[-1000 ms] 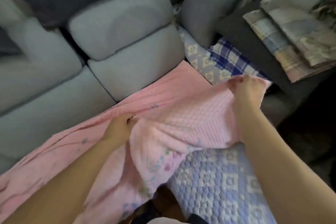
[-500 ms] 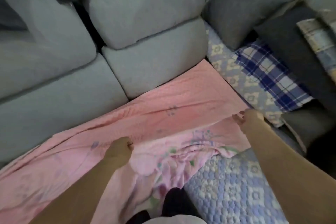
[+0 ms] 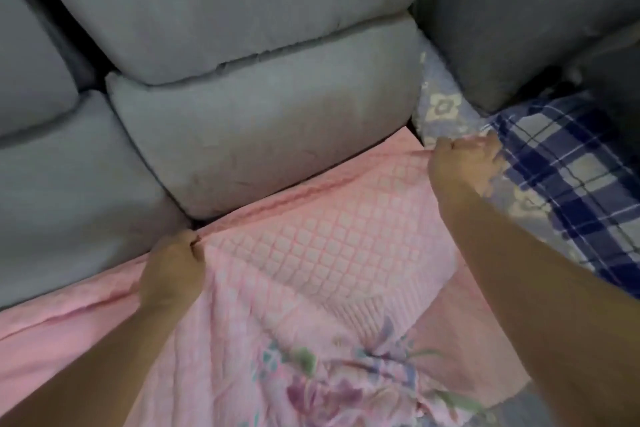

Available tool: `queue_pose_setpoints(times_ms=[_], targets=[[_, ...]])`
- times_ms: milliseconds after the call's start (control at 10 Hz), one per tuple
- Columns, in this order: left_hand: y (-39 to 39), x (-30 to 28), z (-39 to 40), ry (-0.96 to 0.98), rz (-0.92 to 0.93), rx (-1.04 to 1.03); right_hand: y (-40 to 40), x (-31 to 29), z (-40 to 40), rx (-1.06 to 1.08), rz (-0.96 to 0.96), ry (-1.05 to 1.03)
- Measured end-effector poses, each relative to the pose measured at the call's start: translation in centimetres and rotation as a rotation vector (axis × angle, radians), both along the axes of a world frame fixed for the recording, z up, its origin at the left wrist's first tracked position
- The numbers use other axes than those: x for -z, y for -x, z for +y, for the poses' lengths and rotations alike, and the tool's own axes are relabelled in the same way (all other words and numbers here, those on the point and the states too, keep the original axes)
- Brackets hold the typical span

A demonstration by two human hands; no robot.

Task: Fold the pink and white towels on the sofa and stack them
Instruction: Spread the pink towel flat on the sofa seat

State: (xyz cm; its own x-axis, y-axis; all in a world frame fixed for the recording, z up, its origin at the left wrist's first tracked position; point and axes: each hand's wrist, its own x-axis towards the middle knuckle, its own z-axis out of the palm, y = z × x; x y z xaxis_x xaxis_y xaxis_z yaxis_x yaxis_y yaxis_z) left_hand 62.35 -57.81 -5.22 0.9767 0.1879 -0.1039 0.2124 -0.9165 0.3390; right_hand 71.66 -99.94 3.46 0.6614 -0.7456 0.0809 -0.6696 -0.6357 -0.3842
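Note:
A pink towel (image 3: 329, 246) with a diamond weave and a flower print lies spread along the sofa seat, its near part doubled over toward the back cushions. My left hand (image 3: 173, 270) grips the folded edge near the seat's back seam. At the far right corner of the fold, my right hand (image 3: 464, 166) pinches the towel's edge beside the quilted cover. No white towel shows in this view.
Grey sofa back cushions (image 3: 277, 114) stand right behind the towel. A lilac quilted cover (image 3: 443, 107) and a blue-and-white checked cloth (image 3: 571, 177) lie to the right, with a dark grey pillow (image 3: 519, 10) above them.
Both hands carried the near edge of the pink towel forward to the back of the seat, doubling it over. The view dipped closer to the sofa.

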Motion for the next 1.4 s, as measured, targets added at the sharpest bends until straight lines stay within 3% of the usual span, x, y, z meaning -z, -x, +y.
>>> queue_pose_setpoints(times_ms=[100,200,300,500,600,800,900,1000,1200,1300,1400], targets=[[-1.7,5.6,0.5,-0.144,0.054,-0.004,-4.2,7.6,-1.5,-0.187,0.099,-0.007],[-3.4,10.1,0.4,-0.248,0.047,0.059,-7.9,15.3,-2.4,-0.216,0.153,-0.114],[-5.5,11.7,-0.7,-0.240,0.016,0.090,-10.2,20.1,-3.5,-0.343,0.197,-0.148],[-8.7,13.4,-4.5,-0.221,0.044,0.098,-16.0,21.1,-7.2,-0.561,0.188,-0.042],[-9.1,15.3,-5.8,-0.246,0.051,0.143,-17.7,22.1,-8.3,-0.537,0.160,0.012],[-8.2,16.5,-5.0,-0.354,-0.014,0.263,-18.6,25.3,-9.6,-0.396,0.315,-0.035],[-7.4,16.0,-3.8,-0.342,0.008,0.317,-18.7,25.4,-10.3,-0.399,0.326,-0.202],[-5.9,14.7,-3.2,-0.221,-0.020,0.323,-17.9,23.3,-10.5,-0.349,0.147,-0.387],[0.3,9.5,-1.9,0.127,0.046,0.084,-10.5,16.1,-8.3,-0.397,-0.010,-0.582],[5.5,4.9,-2.2,0.247,0.116,0.133,-3.6,13.9,-8.2,-0.384,0.072,-0.671],[9.8,0.6,-0.9,0.143,0.308,0.236,6.2,12.8,-7.4,-0.538,0.381,-0.464]])
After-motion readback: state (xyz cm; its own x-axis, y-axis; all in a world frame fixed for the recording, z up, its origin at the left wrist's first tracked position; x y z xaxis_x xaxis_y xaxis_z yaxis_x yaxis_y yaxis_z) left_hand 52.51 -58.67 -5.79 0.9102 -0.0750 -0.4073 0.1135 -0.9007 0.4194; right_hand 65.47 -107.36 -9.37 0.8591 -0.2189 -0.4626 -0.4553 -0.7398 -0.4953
